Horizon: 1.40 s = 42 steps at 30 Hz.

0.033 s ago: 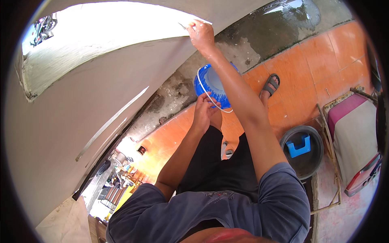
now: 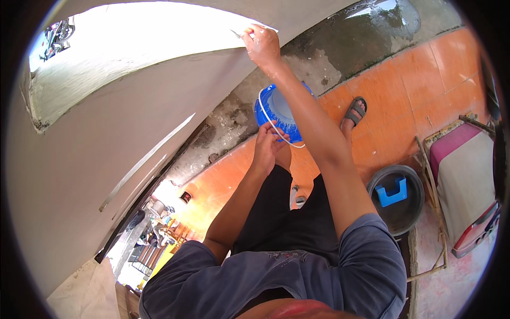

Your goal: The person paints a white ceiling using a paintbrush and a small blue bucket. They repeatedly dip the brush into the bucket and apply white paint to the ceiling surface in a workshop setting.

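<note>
A blue bucket (image 2: 289, 126) with white smears and a pale inside hangs or stands in front of my legs; which of the two I cannot tell. My left hand (image 2: 268, 142) has its fingers curled at the bucket's white curved handle (image 2: 262, 109). Reaching up past the bucket, my right hand (image 2: 263, 47) pinches a thin tool (image 2: 235, 34) whose grey tip sticks out leftward against the bright ledge of the wall opening. Its kind is hard to make out, since the fingers cover most of it. White specks dot that hand. My right forearm hides part of the bucket.
A grey wall (image 2: 154, 111) with a bright arched opening (image 2: 159, 32) rises at left. Orange tiles (image 2: 388, 106) cover the floor beside a wet concrete strip (image 2: 361, 40). At right stand a dark basin (image 2: 396, 218) holding a blue plastic piece (image 2: 392, 195), and a pink-and-white padded item (image 2: 459, 159).
My right hand has shifted slightly up and to the left along the ledge with the thin tool. My left hand and the bucket look unchanged.
</note>
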Motion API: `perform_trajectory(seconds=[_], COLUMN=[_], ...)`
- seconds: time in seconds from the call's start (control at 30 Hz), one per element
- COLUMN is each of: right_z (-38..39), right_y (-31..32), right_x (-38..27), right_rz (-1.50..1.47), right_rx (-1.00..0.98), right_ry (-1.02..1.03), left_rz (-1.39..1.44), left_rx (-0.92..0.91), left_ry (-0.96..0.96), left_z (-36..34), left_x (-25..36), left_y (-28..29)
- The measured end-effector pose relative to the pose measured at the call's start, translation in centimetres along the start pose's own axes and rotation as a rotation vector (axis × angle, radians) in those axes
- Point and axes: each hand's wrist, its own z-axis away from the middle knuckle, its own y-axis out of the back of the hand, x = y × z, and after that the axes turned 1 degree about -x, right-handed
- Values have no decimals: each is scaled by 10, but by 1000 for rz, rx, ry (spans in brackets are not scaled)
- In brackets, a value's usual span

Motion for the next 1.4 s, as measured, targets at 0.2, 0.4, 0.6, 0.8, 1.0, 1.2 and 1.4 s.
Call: perform_trajectory(seconds=[0.2,0.4,0.6,0.8,1.0,1.2,1.4], right_z=[14,1,-11,-11,5,6,0], right_y=[30,-5,-2,39,37,-1,-20], right_x=[-41,20,-3,-84,-43,33,31], right_rz=[-191,123,47,-430,-105,170,59], right_rx=[77,-111,-108,49,141,-157,-60], right_ry=[-110,-96,-175,-150,-112,-220,-325], left_rz=[38,20,20,41,56,35,33], left_rx=[-4,-10,-1,-16,-30,-33,-26], left_ry=[-4,-20,-23,-10,-12,-14,-18], left_z=[1,-9,-6,-6,-5,-3,0], left_x=[2,3,2,0,0,-1,-1], left_y=[0,1,4,1,2,1,1])
